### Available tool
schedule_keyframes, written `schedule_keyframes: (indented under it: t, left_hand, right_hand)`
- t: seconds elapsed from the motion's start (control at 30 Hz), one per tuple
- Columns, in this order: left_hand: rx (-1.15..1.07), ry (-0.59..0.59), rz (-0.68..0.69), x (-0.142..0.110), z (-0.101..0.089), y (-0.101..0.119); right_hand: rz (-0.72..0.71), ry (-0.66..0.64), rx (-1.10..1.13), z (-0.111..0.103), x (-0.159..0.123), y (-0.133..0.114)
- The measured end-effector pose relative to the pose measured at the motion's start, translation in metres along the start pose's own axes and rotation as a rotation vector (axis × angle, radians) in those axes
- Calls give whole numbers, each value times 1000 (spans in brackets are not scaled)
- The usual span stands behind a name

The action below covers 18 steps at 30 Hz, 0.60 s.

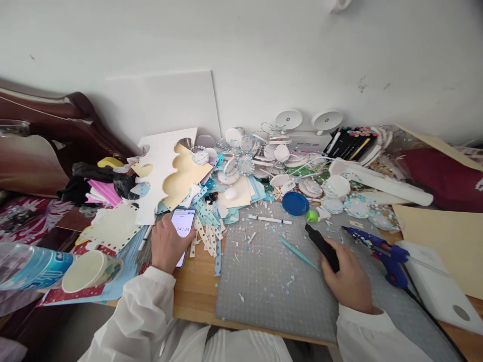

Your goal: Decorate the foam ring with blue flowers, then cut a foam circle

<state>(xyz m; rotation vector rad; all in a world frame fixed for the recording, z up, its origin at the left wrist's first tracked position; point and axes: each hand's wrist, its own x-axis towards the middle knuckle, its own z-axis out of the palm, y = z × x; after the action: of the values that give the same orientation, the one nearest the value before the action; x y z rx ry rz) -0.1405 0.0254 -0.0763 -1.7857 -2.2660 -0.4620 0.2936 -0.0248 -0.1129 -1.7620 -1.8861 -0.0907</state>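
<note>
My left hand [169, 242] is closed round the sides of a smartphone [183, 226], whose lit screen reads 14:34. The phone is by the table's front, left of a grey cutting mat [264, 271]. In my right hand [349, 279] I grip a black utility knife [322, 246] above the mat's right part, its tip pointing away to the left. Close beside the knife is a slim turquoise tool [300, 254]. A white pen [270, 219] lies across the mat's back, amid small paper scraps.
A blue glue gun [381, 251] with a black cord lies at right. White discs with blue beads [245, 163] are heaped at the back, near a blue lid [295, 203]. A paper cup [90, 271] and plastic bottle [33, 266] are at left.
</note>
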Motion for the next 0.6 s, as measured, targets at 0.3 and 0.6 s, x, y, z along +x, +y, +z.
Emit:
schedule_keyframes:
  t: [0.3, 0.6]
  left_hand:
    - [-4, 2, -3, -1, -1, 1]
    - [11, -2, 13, -4, 4, -2]
  right_hand:
    - [27, 10, -19, -1, 0, -4]
    - [-23, 113, -69, 1, 2, 0]
